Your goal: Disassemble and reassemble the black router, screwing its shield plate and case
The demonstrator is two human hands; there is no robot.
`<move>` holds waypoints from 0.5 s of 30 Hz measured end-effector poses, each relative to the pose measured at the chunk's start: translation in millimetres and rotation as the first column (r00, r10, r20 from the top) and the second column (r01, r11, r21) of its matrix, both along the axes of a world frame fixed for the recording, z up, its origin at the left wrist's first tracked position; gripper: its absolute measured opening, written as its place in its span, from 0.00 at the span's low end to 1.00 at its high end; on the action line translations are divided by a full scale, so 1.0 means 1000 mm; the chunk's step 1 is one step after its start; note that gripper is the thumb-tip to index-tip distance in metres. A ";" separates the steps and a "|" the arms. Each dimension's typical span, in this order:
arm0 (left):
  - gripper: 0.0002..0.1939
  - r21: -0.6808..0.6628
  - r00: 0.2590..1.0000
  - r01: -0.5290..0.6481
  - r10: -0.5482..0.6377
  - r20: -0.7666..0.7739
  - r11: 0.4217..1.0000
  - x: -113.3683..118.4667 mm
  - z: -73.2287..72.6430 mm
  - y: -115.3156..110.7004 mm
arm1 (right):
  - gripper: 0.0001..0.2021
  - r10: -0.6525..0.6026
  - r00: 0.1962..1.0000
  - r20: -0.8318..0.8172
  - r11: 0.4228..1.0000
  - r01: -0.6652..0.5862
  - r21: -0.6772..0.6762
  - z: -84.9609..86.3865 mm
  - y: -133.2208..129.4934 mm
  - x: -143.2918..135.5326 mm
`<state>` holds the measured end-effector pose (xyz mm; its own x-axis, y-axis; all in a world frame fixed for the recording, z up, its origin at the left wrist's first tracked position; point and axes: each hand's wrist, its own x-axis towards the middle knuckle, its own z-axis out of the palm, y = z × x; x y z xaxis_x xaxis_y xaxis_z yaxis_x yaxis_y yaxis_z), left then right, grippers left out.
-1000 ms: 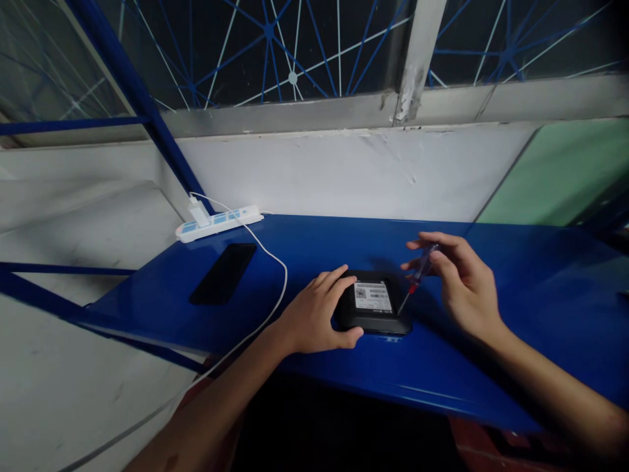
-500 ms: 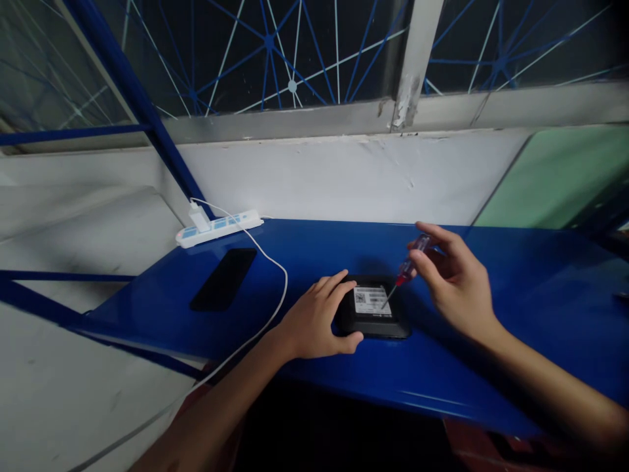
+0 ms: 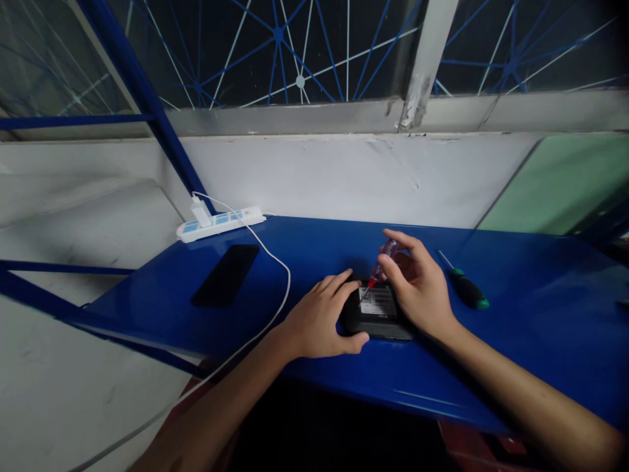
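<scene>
A flat black device [image 3: 386, 326] with rounded corners lies on the blue table, a white printed label [image 3: 377, 301] on its upper face. My left hand [image 3: 327, 318] spans its left end, thumb by the near edge and fingers at the far edge, gripping it. In my right hand [image 3: 420, 285] is a small screwdriver [image 3: 384, 259] with a clear purplish handle and red collar, held tilted between thumb and fingers. Its shaft points down at the left part of the device near the label. Whether the tip touches is too small to tell.
A green-and-black screwdriver [image 3: 466, 288] lies right of my right hand. To the left are a black phone [image 3: 226, 275], a white cable [image 3: 282, 298] and a white power strip [image 3: 221, 223] with a charger [image 3: 200, 211]. A blue metal post [image 3: 170, 144] rises at the back left.
My right hand has moved left with the small screwdriver, whose tip went from the label's lower right to its left side. The green-and-black screwdriver has come into sight. My left hand stays on the device.
</scene>
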<state>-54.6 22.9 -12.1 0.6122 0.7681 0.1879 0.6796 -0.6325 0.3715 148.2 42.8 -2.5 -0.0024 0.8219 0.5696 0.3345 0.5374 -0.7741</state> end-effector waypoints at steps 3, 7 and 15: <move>0.44 0.009 1.000 0.005 -0.005 0.004 1.000 0.000 -0.001 0.000 | 0.20 0.011 1.000 0.010 1.000 -0.011 0.011 0.000 -0.002 -0.002; 0.43 0.020 1.000 0.009 -0.009 0.013 1.000 -0.001 -0.004 0.001 | 0.19 0.033 0.999 -0.001 0.999 -0.033 0.044 0.000 -0.002 -0.003; 0.43 0.022 1.000 0.009 -0.009 0.010 1.000 -0.001 -0.003 0.000 | 0.15 0.100 0.987 -0.125 0.995 -0.103 -0.011 0.001 -0.008 -0.003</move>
<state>-55.6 23.3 -14.6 0.6172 0.7579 0.2111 0.6701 -0.6470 0.3639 145.5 34.4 -1.2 -0.0163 0.8309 0.5562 0.1795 0.5497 -0.8158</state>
